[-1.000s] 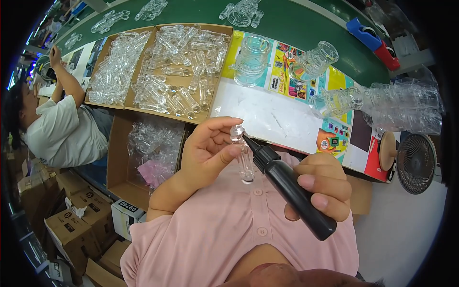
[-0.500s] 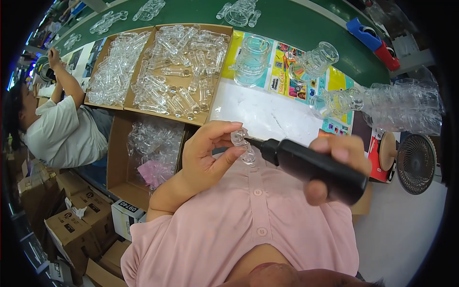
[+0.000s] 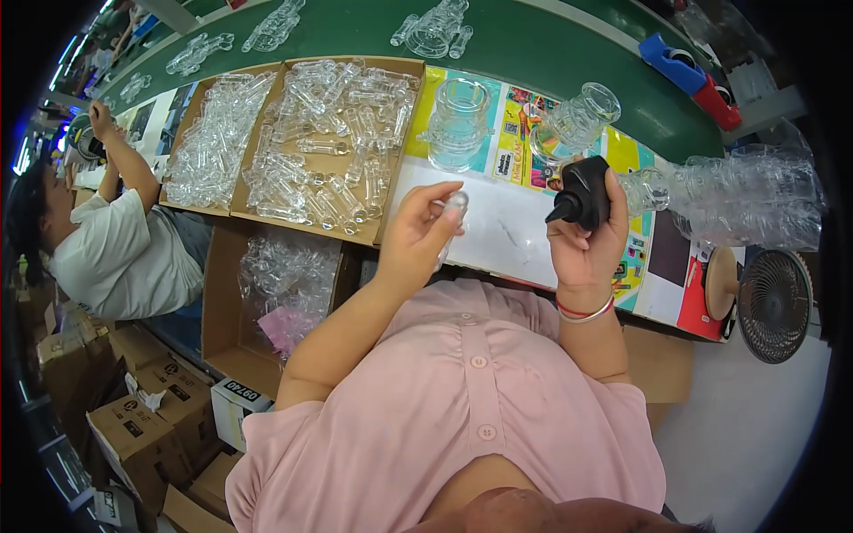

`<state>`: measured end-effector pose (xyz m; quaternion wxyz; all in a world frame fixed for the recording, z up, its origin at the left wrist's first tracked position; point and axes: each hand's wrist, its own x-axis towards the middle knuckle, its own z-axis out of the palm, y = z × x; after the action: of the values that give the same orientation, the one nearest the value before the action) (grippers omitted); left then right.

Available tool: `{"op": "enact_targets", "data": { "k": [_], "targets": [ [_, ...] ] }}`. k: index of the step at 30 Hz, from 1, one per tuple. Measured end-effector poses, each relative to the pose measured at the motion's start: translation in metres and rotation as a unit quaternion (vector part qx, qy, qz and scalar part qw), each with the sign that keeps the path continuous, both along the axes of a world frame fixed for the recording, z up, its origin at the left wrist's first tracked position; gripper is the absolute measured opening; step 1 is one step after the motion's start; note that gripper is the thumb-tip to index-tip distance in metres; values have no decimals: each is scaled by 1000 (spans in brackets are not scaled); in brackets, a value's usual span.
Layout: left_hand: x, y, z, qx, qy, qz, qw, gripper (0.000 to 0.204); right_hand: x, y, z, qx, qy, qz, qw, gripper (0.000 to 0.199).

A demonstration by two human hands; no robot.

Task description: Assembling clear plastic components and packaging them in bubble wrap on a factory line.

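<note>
Between the thumb and fingers of my left hand (image 3: 416, 238) is a small clear tube-like piece (image 3: 457, 202), partly covered by the fingertips. My right hand (image 3: 593, 258) grips a black squeeze bottle (image 3: 588, 188), its pointed nozzle aimed to the left and apart from the clear piece. Beyond my hands, a wide clear glass-like vessel (image 3: 459, 120) stands upright on the printed sheet (image 3: 515, 151). Another clear vessel (image 3: 582, 120) is tilted to its right. Just left of my left hand, a shallow cardboard tray (image 3: 322, 147) holds many clear tube pieces.
A second tray (image 3: 218, 142) of clear pieces adjoins the first. Below them sits an open carton (image 3: 233, 342) with plastic bags. Wrapped clear vessels (image 3: 746, 195), a black fan (image 3: 775, 302) and a blue-red tape dispenser (image 3: 689, 75) lie right. Another person (image 3: 129, 253) works at left.
My right hand has drawn the bottle up and away from the clear piece and turned it more upright. My left hand has moved farther out over the white surface with the piece.
</note>
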<state>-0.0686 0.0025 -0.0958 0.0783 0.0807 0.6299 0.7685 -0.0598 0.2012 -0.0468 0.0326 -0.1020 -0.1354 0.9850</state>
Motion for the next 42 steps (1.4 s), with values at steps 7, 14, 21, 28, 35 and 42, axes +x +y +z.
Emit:
{"op": "enact_targets", "data": {
  "k": [7,14,21,28,35,42],
  "targets": [
    [-47,34,-73,-382,339,31,859,29,9,12,-7,-9,-43,-15,999,31],
    [-24,6,-26,-356,432,88,824,28,15,15,-4,29,-51,7,998,34],
    [-61,-79,-23,-567,247,268,739,31,15,-17,15,101,-191,-105,971,35],
    [-79,-89,-33,-649,188,142,723,39,17,-9,-2,58,-50,24,997,31],
    [-23,-61,13,-223,201,221,928,28,21,-27,22,150,-93,-61,982,26],
    [26,-37,46,-68,188,72,977,31,28,-22,16,168,-34,-60,983,31]
  ]
}}
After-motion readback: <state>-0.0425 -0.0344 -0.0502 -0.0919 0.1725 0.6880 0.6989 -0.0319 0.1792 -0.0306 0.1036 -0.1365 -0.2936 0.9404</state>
